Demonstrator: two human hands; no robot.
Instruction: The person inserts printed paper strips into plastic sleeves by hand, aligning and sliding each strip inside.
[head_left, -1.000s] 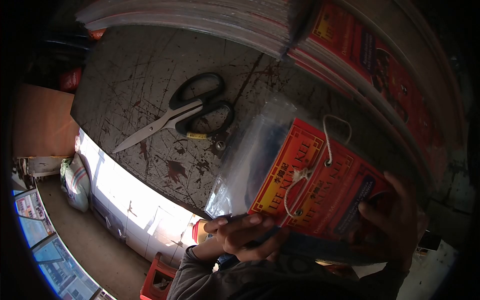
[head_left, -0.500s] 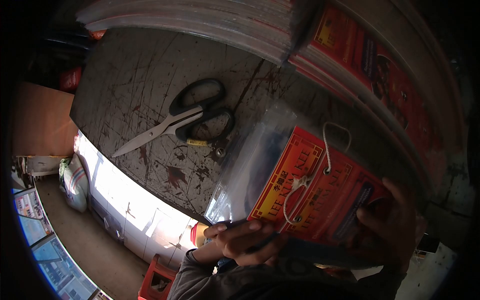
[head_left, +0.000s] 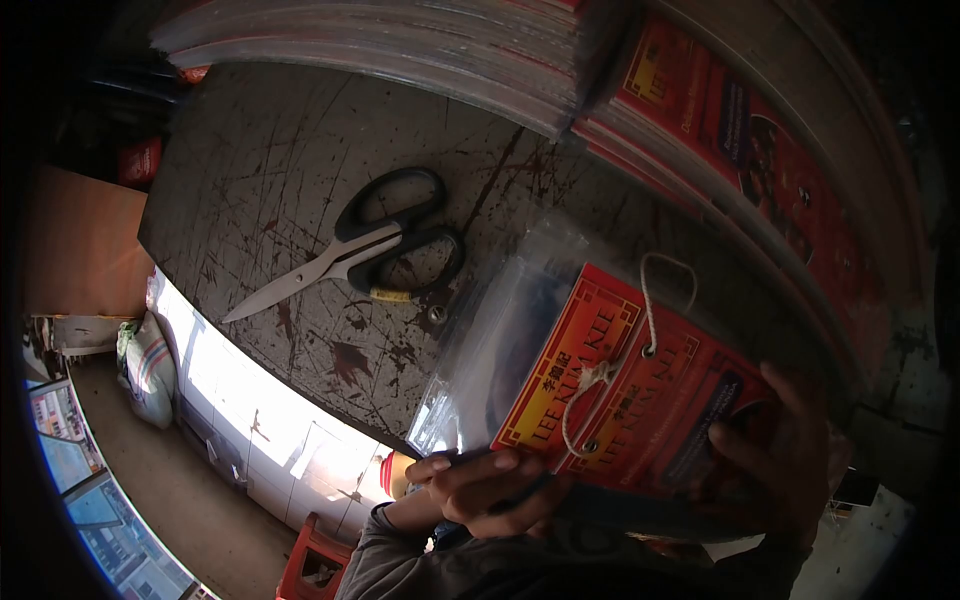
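Two overlapping red LEE KUM KEE cards [head_left: 640, 420] lie at the table's near side, joined by a pale cord [head_left: 655, 305] that runs through metal eyelets and is knotted. A clear plastic sleeve [head_left: 480, 340] sticks out beyond their left end. My left hand [head_left: 495, 490] has its fingers curled over the near left edge of the cards and sleeve. At the right end, my right hand [head_left: 770, 450] grips the cards, with fingers on the printed face; part of it is in shadow. Scissors with black handles [head_left: 345, 250] rest on the table, slightly apart, touched by neither hand.
Stacks of plastic-covered sheets [head_left: 400, 45] line the table's far side. More red printed cards [head_left: 740, 130] are piled at the right. The scratched dark tabletop [head_left: 240, 170] ends at a left edge, beyond which are a red stool [head_left: 312, 560] and a sack [head_left: 150, 370].
The view has shifted very slightly, and the cards sit a touch lower in it. Both hands keep the same hold, and the scissors stay in place on the table.
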